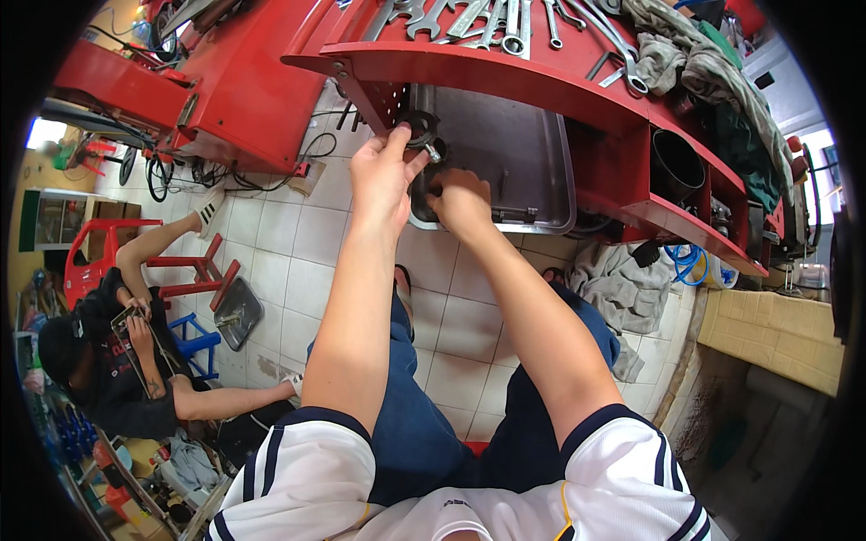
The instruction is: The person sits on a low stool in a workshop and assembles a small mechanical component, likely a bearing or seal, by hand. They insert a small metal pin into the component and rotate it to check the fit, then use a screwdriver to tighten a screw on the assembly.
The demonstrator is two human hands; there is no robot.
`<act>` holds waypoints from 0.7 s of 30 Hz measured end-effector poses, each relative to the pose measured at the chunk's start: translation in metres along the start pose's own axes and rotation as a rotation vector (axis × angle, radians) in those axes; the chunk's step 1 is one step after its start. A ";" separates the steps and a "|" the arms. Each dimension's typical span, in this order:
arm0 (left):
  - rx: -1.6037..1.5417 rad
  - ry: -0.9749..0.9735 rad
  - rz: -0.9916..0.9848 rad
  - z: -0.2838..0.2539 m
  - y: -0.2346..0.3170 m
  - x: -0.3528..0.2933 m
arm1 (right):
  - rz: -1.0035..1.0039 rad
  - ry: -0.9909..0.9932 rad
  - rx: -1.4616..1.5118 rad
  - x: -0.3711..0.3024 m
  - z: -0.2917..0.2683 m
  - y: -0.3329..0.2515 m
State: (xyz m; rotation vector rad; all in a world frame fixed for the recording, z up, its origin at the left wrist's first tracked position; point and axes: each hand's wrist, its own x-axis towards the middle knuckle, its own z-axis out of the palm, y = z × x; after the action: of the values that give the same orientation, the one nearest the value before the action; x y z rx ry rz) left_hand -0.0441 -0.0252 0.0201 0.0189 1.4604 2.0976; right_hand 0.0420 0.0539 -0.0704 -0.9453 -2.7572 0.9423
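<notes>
Over the near left corner of a metal tray (564,171), my left hand (381,176) pinches a dark, ring-shaped metal part (420,124) with a shiny end beside my fingers. Its exact kind does not show. My right hand (465,206) is just to the right and nearer to me, fingers curled down at the tray's left side. Whatever those fingers grip is hidden by the hand. A small dark rod-like piece (519,215) lies along the tray's near edge.
Wrenches (512,36) lie on the red bench top (577,59) above the tray. Grey rags (663,63) hang at the right, near a black cylinder (677,162) on a red shelf. A seated person (108,361) holds a phone-like device at left, near a blue stool (194,343).
</notes>
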 end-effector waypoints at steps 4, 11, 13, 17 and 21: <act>0.064 -0.043 -0.002 0.001 -0.001 -0.003 | 0.075 -0.009 0.107 0.004 -0.021 0.004; 0.184 -0.118 -0.026 0.010 -0.017 -0.010 | -0.139 0.394 0.671 -0.004 -0.099 0.016; 0.234 -0.165 -0.069 0.016 -0.019 -0.013 | -0.298 0.426 0.634 -0.019 -0.113 0.009; 0.155 -0.245 -0.178 0.027 -0.024 -0.021 | -0.381 0.423 0.420 -0.029 -0.122 0.011; 0.088 -0.264 -0.262 0.030 -0.034 -0.020 | -0.399 0.471 0.322 -0.032 -0.129 0.019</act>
State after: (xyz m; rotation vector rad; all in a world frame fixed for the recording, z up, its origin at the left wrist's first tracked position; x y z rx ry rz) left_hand -0.0022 -0.0007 0.0086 0.1260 1.3174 1.7474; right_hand 0.1114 0.1155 0.0269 -0.4622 -2.1935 0.9103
